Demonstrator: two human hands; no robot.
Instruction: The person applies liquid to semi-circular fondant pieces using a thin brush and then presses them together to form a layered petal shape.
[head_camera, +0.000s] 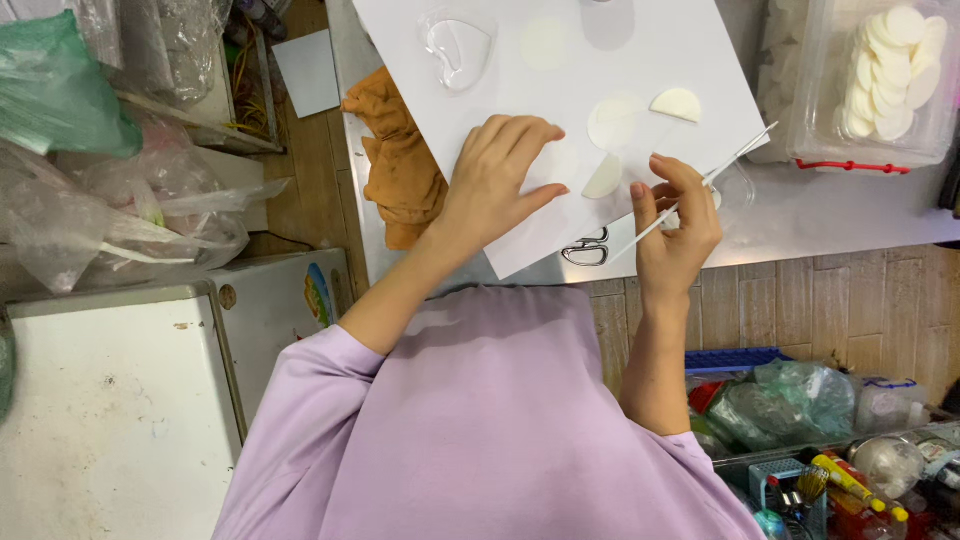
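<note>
My left hand (497, 175) lies flat on a white board (640, 60), its fingers pressing beside a pale half-round piece (604, 178). My right hand (675, 220) grips a thin white stick (740, 155) that points up and to the right. A pale round disc (612, 123) and another half-round piece (677, 103) lie on the board just above the hands. A clear heart-shaped mould (458, 48) sits near the board's top left.
Scissors (587, 250) lie at the board's near edge. An orange cloth (400, 160) is bunched to its left. A clear tub (880, 75) at the right holds several white discs. Plastic bags (100, 190) pile up at the left; bins of small items (830, 470) stand at the lower right.
</note>
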